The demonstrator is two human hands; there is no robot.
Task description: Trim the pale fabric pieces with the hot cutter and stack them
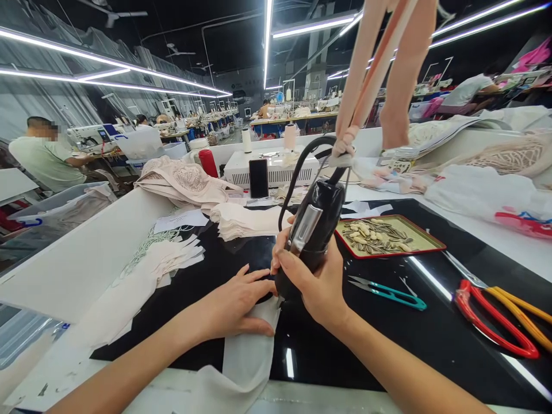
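Gripping black corded tool [324, 202], likely hefty, round its barrel: right hand [321, 290]; left hand [230, 305], fingers spread, on pale strip [250, 357], seemingly limp, best pinned flat.

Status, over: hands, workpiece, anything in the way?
Left hand flat on pale, thin fabric strip. Right hand gripping black, corded, handheld tool, base by strip's far end. Turquoise, metal-bladed snips right of tool, apart from strip.
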